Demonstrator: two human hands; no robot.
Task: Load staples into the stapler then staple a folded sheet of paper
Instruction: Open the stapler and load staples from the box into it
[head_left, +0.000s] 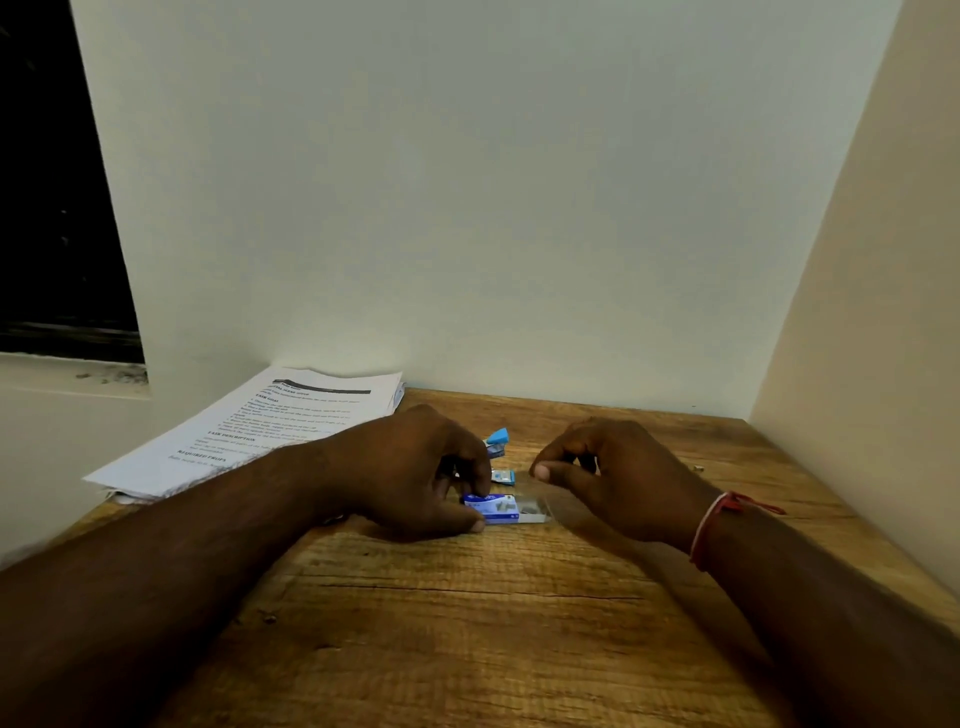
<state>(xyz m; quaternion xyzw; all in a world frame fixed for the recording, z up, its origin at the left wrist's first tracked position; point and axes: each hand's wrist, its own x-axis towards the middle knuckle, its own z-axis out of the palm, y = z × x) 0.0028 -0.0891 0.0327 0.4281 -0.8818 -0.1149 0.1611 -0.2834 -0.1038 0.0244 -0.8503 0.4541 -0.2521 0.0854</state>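
Pinching one blue-and-white cardboard staple box (493, 506) with left hand (415, 467) on grained wooden table (467, 623); right hand (623, 478) fingertips bunched, hold unclear; one blue plastic stapler (497, 440) behind.

**Our tally on the one brown wooden table (467, 623)**

We count two bare hands, the left hand (415, 467) and the right hand (618, 478). There is one red thread bracelet (712, 522) and one blue-and-white cardboard staple box (493, 506). One light-blue plastic stapler (497, 440) is partly hidden, and we cannot identify one small blue-and-white piece (503, 475). One stack of printed white paper sheets (260, 431) lies at the far left corner, but we cannot count its sheets.
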